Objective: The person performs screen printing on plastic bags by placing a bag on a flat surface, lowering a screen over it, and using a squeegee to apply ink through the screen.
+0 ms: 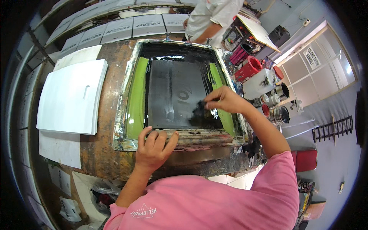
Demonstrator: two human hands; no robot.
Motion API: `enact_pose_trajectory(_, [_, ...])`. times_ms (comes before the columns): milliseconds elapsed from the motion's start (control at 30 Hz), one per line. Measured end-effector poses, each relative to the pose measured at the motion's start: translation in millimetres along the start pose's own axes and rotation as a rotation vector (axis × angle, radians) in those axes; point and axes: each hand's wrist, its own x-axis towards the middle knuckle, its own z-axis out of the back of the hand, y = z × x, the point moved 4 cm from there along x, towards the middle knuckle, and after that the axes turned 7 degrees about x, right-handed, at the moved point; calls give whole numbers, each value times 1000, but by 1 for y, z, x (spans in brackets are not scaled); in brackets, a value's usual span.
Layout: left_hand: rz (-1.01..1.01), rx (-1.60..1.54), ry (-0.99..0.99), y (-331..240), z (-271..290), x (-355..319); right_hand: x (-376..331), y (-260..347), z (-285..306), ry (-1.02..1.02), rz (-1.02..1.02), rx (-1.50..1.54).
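Worktable (109, 99), framed screen (161, 82) right on top!

A white stack (71, 101) sits at left; left hand (154, 148), fingers loosely spread, rests on the screen's near edge; right hand (225, 100) pinches a dark rag (198, 115), right of screen centre.

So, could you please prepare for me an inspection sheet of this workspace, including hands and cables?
Surface: worn, stained wooden table.
Job's things: large paint-marked frame around a dark panel with green strips at both sides; dark wad; stack of white sheets at left.
Clutter: red bucket and metal cans crowded at right.
Left hand: fingers spread, at the frame's near edge.
Right hand: pinching the wad.
Cables: perhaps a thin cord at upper right; too small to confirm.
Surroundings: white boxes in rows; person in white beyond the table.
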Motion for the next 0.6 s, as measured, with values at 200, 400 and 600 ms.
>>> enact_pose_trajectory(200, [29,-25,-33,2,-1,1,70,61,-7,-103,246,57])
enact_pose_trajectory(400, [15,-13,-5,3,3,2,83,87,-59,24,527,-375])
enact_pose_trajectory(600, [-1,-5,1,4,3,4,64,74,-92,159,610,-726])
